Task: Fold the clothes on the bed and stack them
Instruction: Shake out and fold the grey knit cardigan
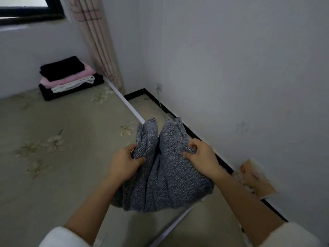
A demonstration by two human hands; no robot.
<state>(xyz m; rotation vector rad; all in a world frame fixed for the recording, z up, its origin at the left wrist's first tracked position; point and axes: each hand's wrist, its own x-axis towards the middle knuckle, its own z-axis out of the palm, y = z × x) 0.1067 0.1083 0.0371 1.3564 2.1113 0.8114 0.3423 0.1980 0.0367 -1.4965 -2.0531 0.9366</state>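
Note:
A grey-blue knitted garment [165, 182] hangs bunched in the air above the bed's right edge. My left hand [124, 161] grips its left side, fingers curled into the fabric. On the garment's right side my right hand [201, 157] pinches a fold. Two loose ends of the knit stick up beyond my hands. At the far corner of the bed [53, 175] stands a stack of folded clothes [69, 77]: black on top, then pink, white, and black at the bottom.
The bed has a beige sheet with a flower print and a white edge rail [128, 106]. A white wall rises close on the right, with a narrow floor gap. A curtain [99, 41] hangs in the corner. A cardboard box [254, 177] lies by the wall.

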